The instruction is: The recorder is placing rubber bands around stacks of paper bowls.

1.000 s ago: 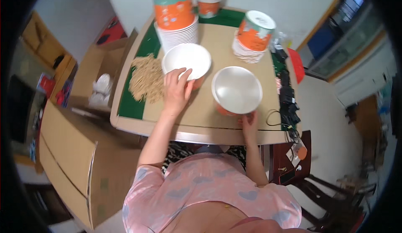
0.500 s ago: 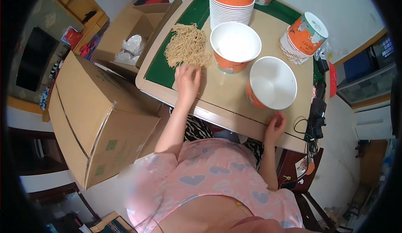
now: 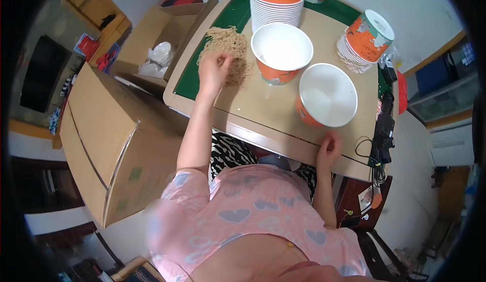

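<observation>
A square wooden table with a green felt border [image 3: 283, 117] is carrying a pale heap of dry noodles [image 3: 228, 49], two open orange paper bowls [image 3: 282, 53] [image 3: 326, 95], and two stacks of nested orange paper bowls [image 3: 277, 1] [image 3: 365, 33].

The noodles [image 3: 226, 51] are pale tan. Both open bowls [image 3: 282, 49] are orange outside with white insides. The desk [image 3: 263, 112] is beige with a green border, and the shirt [image 3: 248, 216] is pink with heart shapes.
</observation>
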Motion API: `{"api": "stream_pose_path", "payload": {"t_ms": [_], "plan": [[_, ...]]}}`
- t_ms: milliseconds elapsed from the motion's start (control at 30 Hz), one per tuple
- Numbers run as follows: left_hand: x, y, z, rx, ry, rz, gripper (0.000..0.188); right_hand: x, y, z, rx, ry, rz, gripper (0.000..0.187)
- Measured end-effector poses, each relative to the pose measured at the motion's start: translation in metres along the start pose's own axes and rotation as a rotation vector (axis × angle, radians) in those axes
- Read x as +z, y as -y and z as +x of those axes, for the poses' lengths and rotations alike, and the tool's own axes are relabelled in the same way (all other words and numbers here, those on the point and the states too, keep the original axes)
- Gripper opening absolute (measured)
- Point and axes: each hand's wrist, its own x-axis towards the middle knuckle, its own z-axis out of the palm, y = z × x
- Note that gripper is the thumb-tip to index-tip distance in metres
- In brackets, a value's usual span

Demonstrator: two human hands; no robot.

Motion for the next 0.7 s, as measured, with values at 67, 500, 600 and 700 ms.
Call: {"api": "stream_pose_path", "payload": {"t_ms": [67,500,600,700], "plan": [[-0.003,0.018,-0.025,-0.061,-0.027,0.097,0.009,0.012,0.013,-0.009,-0.449,0.141,-0.21,0.019],[-0.094,0.152,-0.065,-0.247,-0.148,0.649,0.013,0.115,0.061,-0.008,-0.604,0.595,-0.046,0.021],[-0.098,0.16,-0.035,-0.085,0.138,0.754,0.011,0.115,0.06,-0.009,-0.556,0.583,-0.028,0.019],[-0.096,0.172,-0.009,0.035,0.368,0.943,0.009,0.113,0.062,-0.009,-0.533,0.581,-0.028,0.018]]}}
